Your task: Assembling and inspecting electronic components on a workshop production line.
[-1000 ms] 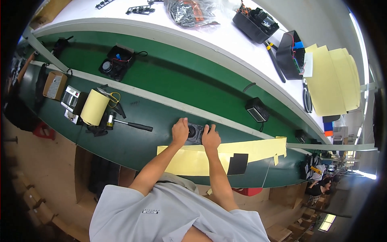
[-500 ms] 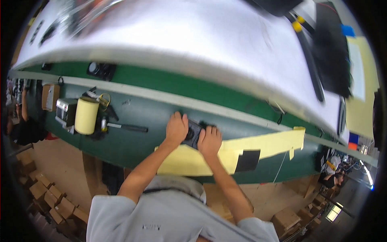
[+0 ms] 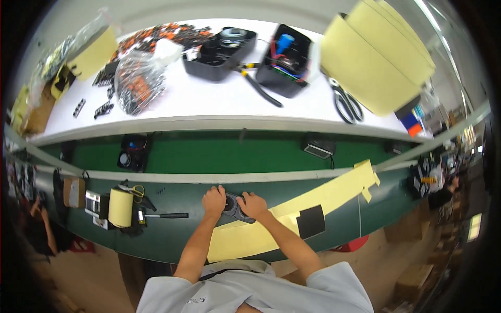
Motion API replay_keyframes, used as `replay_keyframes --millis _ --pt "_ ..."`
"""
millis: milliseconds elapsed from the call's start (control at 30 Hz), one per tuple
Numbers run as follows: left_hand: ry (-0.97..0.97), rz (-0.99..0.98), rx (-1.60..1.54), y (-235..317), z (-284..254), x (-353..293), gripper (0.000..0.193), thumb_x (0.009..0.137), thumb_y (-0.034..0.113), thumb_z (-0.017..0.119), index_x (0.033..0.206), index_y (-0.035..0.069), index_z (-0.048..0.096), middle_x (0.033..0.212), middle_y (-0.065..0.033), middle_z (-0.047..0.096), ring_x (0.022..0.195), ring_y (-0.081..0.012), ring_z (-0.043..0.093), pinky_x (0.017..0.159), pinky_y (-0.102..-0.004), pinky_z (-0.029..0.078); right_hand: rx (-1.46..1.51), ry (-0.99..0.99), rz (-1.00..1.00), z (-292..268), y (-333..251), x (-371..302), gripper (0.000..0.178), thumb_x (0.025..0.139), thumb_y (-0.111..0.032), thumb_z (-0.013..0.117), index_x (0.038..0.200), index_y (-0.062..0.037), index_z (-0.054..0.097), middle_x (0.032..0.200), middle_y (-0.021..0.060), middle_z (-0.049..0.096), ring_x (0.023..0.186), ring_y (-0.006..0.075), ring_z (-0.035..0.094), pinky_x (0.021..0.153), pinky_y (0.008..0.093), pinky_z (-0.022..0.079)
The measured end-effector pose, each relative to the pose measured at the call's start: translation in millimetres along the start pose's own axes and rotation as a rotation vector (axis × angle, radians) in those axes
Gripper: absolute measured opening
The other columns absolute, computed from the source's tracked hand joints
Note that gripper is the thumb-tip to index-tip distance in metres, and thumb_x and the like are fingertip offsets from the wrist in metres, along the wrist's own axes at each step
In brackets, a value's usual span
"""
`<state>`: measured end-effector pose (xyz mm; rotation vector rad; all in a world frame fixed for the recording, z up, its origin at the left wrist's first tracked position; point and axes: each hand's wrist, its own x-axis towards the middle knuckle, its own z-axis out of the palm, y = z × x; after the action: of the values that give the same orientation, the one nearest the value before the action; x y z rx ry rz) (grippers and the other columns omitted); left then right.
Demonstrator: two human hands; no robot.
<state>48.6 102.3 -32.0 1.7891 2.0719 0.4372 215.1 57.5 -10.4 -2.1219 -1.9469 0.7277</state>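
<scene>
Between my hands, a small dark rectangular panel with round parts like speaker cones (image 3: 236, 207) lies on the dark green workbench (image 3: 162, 240). My left hand (image 3: 214, 201) is closed on its left end, and my right hand (image 3: 253, 205) grips its right end. Under my right forearm runs a long yellow paper strip (image 3: 240, 242). On that strip rests a black square sheet (image 3: 311, 221). To the left are a hammer (image 3: 164, 215), a yellow roll (image 3: 120, 207) and yellow-handled scissors (image 3: 136, 192).
Above the bench, a white shelf (image 3: 209, 104) bears open black speaker housings (image 3: 219, 57), pliers (image 3: 263, 91), scissors (image 3: 346, 101), a clear bag (image 3: 138, 83) of orange parts and large yellow sheets (image 3: 376, 57). More speaker units (image 3: 319, 146) sit on the green strip behind. Another person's arm (image 3: 47, 229) shows at far left.
The view has tilted up, so more of the white shelf and its contents shows. Both hands remain on the dark panel, with the fingers slightly shifted.
</scene>
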Motion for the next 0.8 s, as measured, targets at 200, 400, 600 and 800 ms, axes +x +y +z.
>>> replay_keyframes --millis 200,400,600,800 --pt "0.103 0.071 0.016 -11.7 -5.0 -15.3 0.045 0.099 0.035 0.045 0.082 0.000 0.068 0.084 -0.0251 0.070 0.077 -0.0450 0.068 0.071 -0.0548 0.054 0.512 -0.333 -0.016 14.9 42.2 31.1 0.081 0.085 -0.064 0.062 0.134 -0.0001 0.056 0.120 0.0222 0.066 0.118 0.0352 0.060 0.101 0.0446 0.047" --pt "0.092 0.093 0.126 -11.2 -7.9 -28.5 0.052 0.102 0.035 0.037 0.083 -0.002 0.068 0.081 -0.0265 0.070 0.074 -0.0474 0.067 0.070 -0.0566 0.053 0.753 -1.048 0.071 13.1 33.2 45.3 0.073 0.068 -0.040 0.085 0.125 -0.0002 0.063 0.100 0.0151 0.073 0.078 0.0250 0.071 0.070 0.0367 0.058" --pt "-0.104 -0.276 -0.620 -91.8 -16.8 -78.0 0.050 0.105 0.034 0.040 0.081 -0.003 0.064 0.071 -0.0123 0.068 0.054 -0.0235 0.067 0.051 -0.0369 0.053 0.207 -0.493 -0.200 -40.4 26.8 126.9 0.093 0.050 -0.045 0.091 0.124 0.0031 0.063 0.128 0.0227 0.063 0.116 0.0363 0.062 0.095 0.0506 0.052" --pt "-0.198 -0.275 -0.508 -140.8 -28.6 -185.6 0.041 0.104 0.028 0.043 0.084 -0.001 0.064 0.071 -0.0100 0.068 0.054 -0.0171 0.065 0.051 -0.0307 0.052 -0.462 0.444 -0.192 -73.3 87.3 211.2 0.064 0.074 -0.026 0.075 0.130 -0.0070 0.051 0.127 0.0153 0.053 0.123 0.0358 0.048 0.099 0.0650 0.039"
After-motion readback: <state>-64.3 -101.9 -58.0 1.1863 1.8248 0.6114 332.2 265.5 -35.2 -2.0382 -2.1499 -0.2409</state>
